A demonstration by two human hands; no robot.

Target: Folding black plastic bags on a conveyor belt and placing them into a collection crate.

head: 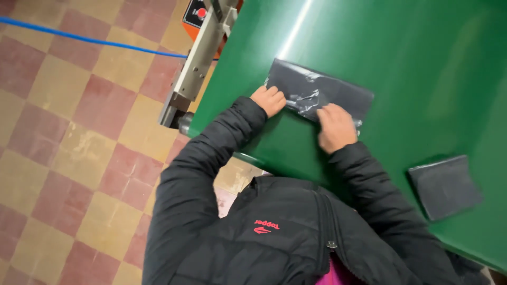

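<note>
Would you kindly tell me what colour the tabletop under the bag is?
The tabletop is glossy dark green, seen in the head view, beneath the black plastic bag.

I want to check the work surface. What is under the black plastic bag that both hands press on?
Under the black plastic bag lies the green table. The left hand and right hand cover its near edge, so anything beneath there is hidden.

Both hands curled (left hand [269, 100], right hand [335, 127]), arms bent.
</note>
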